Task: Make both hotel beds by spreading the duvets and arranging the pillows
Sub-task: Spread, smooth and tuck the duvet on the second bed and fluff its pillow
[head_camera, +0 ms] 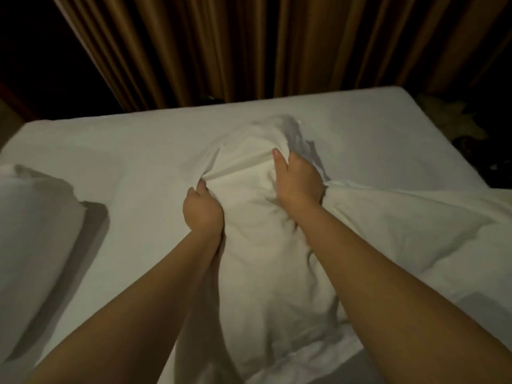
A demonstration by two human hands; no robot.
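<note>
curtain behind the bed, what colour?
The pleated fabric curtain is golden brown, plain with no pattern. Head view shows it best.

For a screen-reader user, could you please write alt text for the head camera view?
Two bare hands, the left hand and the right hand, grip a bunched white duvet on a white-sheeted bed. A pillow lies at the left, and brown curtains hang behind.

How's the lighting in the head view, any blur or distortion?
Head view: dim, warm light; the pillow casts a dark shadow on the bed; the duvet gripped by left hand and right hand looks slightly soft; wide-angle bows the bed's far edge.
</note>
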